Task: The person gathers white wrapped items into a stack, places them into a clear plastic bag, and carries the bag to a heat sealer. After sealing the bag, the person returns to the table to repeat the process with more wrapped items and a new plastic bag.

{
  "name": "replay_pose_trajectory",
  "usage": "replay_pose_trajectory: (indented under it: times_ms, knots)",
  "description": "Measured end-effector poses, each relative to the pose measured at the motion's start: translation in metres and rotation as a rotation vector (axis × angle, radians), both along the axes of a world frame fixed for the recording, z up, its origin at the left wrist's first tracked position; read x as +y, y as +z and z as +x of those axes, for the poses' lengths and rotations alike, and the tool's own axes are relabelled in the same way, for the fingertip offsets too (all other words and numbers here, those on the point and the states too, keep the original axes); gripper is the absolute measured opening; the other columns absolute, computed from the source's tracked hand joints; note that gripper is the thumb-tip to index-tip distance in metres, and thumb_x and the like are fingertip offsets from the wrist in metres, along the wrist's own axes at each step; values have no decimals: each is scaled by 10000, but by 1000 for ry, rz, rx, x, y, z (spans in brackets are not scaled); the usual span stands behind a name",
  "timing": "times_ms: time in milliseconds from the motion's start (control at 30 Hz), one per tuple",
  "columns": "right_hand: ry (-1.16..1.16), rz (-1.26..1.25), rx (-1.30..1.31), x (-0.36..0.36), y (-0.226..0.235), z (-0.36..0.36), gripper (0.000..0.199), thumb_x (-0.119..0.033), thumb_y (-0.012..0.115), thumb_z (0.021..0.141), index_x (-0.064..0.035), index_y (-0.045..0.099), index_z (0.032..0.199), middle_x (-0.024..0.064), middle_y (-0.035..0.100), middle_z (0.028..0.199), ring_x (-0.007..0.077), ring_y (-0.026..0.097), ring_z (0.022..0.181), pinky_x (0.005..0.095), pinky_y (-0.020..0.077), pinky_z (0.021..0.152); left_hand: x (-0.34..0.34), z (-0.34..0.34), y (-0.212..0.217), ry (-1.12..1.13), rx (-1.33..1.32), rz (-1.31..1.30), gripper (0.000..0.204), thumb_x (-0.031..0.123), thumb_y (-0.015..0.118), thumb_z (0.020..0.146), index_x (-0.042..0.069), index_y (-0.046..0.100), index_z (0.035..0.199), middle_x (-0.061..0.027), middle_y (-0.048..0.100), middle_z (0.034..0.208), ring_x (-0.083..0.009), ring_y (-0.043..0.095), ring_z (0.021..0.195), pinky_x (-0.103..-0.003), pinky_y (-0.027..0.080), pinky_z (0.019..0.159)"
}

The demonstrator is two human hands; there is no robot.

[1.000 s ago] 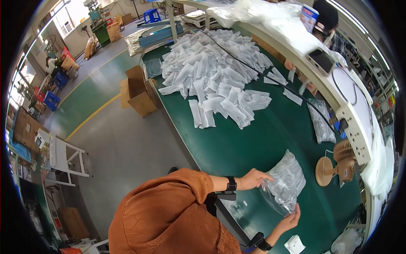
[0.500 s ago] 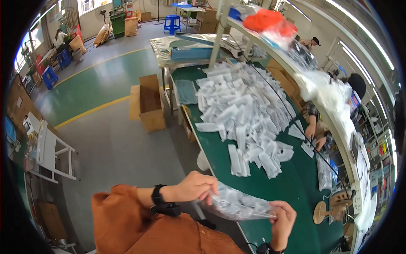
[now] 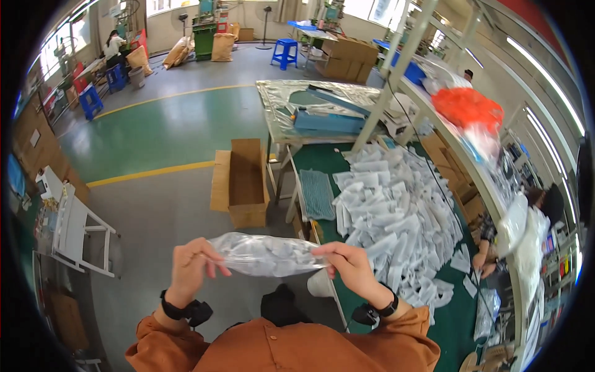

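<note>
A clear plastic bag (image 3: 266, 254) with whitish pieces inside is stretched level between my two hands, in front of my body. My left hand (image 3: 194, 263) pinches its left end. At the other end, the fingers of my right hand (image 3: 348, 263) are closed on the plastic. The bag hangs over the floor, just left of the green table (image 3: 443, 325). A big heap of small white packets (image 3: 396, 217) covers much of that table. What the pieces in the bag are, I cannot make out.
An open cardboard box (image 3: 248, 186) stands on the floor ahead. Beyond it is a foil-covered table (image 3: 279, 99) with a blue bar-shaped machine (image 3: 328, 121). A shelf post (image 3: 390, 80) rises beside the heap. At the right, a co-worker's hands (image 3: 483, 263) handle flat white packets.
My body and view have turned left, away from the green table. The bag has swung with my hands from the table edge to over the floor, and is now held level.
</note>
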State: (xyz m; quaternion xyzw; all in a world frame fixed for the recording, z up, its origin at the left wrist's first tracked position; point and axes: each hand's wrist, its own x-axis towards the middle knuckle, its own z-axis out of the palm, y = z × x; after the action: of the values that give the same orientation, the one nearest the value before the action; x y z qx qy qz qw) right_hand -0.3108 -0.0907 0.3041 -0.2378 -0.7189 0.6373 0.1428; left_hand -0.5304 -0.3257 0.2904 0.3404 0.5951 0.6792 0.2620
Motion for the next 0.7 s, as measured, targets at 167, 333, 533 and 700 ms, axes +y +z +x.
replay_pose_trajectory:
  times_ms: [167, 333, 533, 700]
  knots:
    - [323, -3, -12, 106, 23, -140, 309, -31, 418, 930, -7, 684, 1084, 9, 553, 648, 77, 526, 582, 230, 444, 555, 60, -95, 25, 230, -92, 30, 239, -66, 348, 803, 12, 549, 700, -71, 469, 514, -204, 560, 446, -328, 513, 477]
    - [465, -227, -10, 208, -7, -301, 334, -3, 411, 846, 34, 676, 1045, 44, 597, 649, 115, 571, 562, 256, 459, 532, 142, -231, 23, 279, -105, -15, 229, -41, 344, 833, 11, 539, 726, -56, 464, 524, -188, 521, 423, -348, 529, 490]
    - [272, -132, 69, 355, -13, -499, 300, 12, 446, 843, 54, 678, 1028, 79, 644, 683, 152, 620, 554, 255, 497, 529, 303, -446, 12, 184, 89, 88, 206, -4, 380, 883, 23, 522, 735, -45, 511, 620, -173, 550, 495, -338, 530, 526]
    - [-28, 122, 137, 494, 36, -628, 309, 18, 441, 823, 39, 708, 977, 97, 645, 641, 163, 631, 541, 277, 519, 523, 507, -627, 29, 59, 233, 310, 218, -22, 405, 910, 26, 537, 744, -51, 553, 692, -172, 610, 665, -291, 521, 675]
